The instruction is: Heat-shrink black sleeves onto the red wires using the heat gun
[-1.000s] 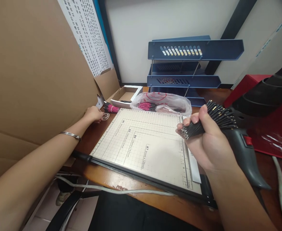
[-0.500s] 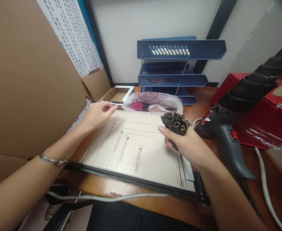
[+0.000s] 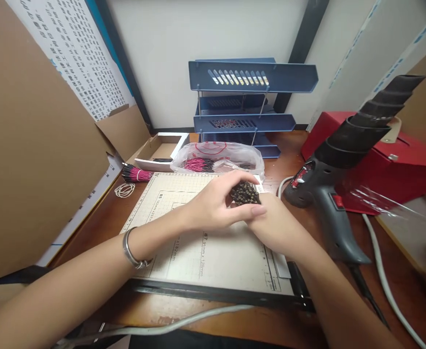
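Hands meet over the cream gridded paper-cutter board (image 3: 184, 252) on the brown wooden desk (image 3: 300, 169). Right hand (image 3: 274, 225) has its grip closed around a bundle of short black wires with brass-coloured ends (image 3: 245, 194), held upright above the board's far right part. Left hand (image 3: 213, 206) cups the same bundle from the left, fingers (image 3: 231, 180) curled over its top and pressed against it. Clear plastic bag (image 3: 218, 157) behind the board contains pink-and-black wires. White-edged cardboard box (image 3: 160, 150) beside the bag holds a dark item, too small to identify. Blue three-tier tray rack (image 3: 251, 104) stands at the wall; contents cannot be told. Grey heat gun (image 3: 329, 194) rests right of the board.
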The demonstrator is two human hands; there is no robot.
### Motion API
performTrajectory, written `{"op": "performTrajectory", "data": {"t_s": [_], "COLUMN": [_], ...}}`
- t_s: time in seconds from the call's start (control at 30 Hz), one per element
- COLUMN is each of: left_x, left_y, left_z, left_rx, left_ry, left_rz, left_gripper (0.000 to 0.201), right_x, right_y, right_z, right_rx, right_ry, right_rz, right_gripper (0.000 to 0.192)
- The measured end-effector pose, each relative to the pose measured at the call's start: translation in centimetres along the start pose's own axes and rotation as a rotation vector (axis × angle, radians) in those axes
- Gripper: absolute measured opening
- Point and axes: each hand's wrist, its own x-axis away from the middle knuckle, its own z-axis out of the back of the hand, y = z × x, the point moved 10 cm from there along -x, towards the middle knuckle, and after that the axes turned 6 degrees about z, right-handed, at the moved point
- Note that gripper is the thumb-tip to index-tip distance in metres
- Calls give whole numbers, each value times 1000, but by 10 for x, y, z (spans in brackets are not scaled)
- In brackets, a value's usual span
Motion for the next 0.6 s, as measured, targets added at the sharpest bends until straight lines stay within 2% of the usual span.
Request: {"op": "performTrajectory", "data": {"t_s": [0.07, 0.13, 0.2, 0.3, 0.47, 0.6], "left_x": [1, 1, 2, 2, 3, 4], "left_y": [-17, -41, -69, -95, -103, -102], "left_z": [5, 17, 29, 34, 37, 40], "left_rx": [122, 232, 253, 210, 145, 120], "left_ry": [21, 111, 211, 231, 190, 164], "left_rz": [70, 169, 298, 382, 386, 382], "left_gripper": [52, 54, 51, 41, 39, 41], "right_x": [-2, -7, -15, -26, -32, -30], "right_y": [7, 8, 3, 3, 1, -7], "right_z": [-1, 0, 4, 8, 9, 3], "right_rx": [-56, -136, -142, 9, 177, 250], "right_ry": [-10, -12, -17, -40, -42, -83], "right_rz": [-87, -117, -88, -99, -132, -74], "right_gripper": [29, 40, 40, 36, 28, 24]}}
